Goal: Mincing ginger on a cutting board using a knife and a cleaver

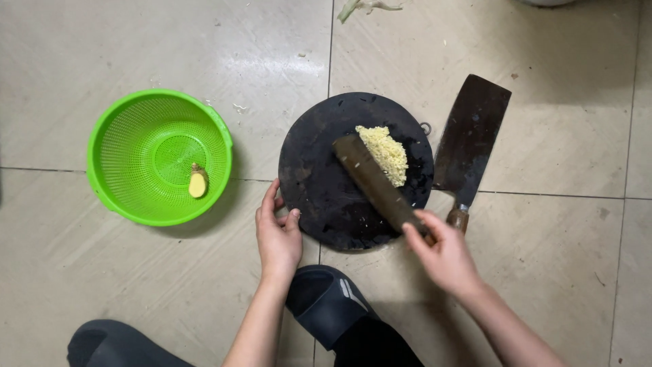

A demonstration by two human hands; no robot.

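Dark steel is what the right hand (445, 255) is closed around: the handle of a cleaver (377, 183) is held in a full grip, fingers wrapped and pressed together, with the blade running up and away from the grip across the round dark chopping board (319, 197). Along the blade's far edge, and touching it, lies a heap of finely minced yellow ginger (386, 153), near the middle of the board.

The left hand (277, 234) is spread, holds nothing, and rests on the board's near rim. For the step in hand, judged to be gathering the mince, the blade is best kept low and flat so that the heap is pushed together rather than scattered. The board should be steadied at its rim, with fingers kept clear of the edge.

Just beyond the grip, a second cleaver (471, 139) lies partly on the tiled floor (543, 115). Well apart, beyond the left hand, a green colander (122, 183) holds one ginger piece (197, 183).
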